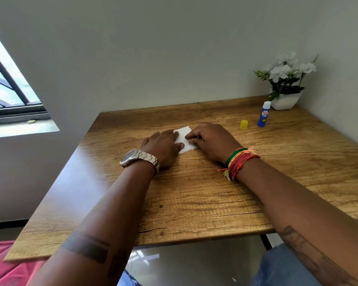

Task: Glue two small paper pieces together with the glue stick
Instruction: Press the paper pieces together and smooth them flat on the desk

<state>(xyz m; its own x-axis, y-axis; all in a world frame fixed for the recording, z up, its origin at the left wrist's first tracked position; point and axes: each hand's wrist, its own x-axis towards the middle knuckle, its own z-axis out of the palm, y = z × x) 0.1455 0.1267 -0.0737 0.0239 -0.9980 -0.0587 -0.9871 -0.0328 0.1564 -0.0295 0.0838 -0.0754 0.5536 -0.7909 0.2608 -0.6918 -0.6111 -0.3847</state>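
White paper (184,139) mid wooden table (194,193), possibly two stacked pieces. Left hand (163,145) flat, pressing left edge. Right hand (211,139) pinching right edge. Glue stick (264,114) upright far right, uncapped; yellow cap (244,124) beside.

Looks like home room or small study corner: wood-grain table (194,203) pushed into plain pale wall corner, white potted flowers (285,79) far right, barred window (8,89) far left, red quilted fabric (8,265) near left
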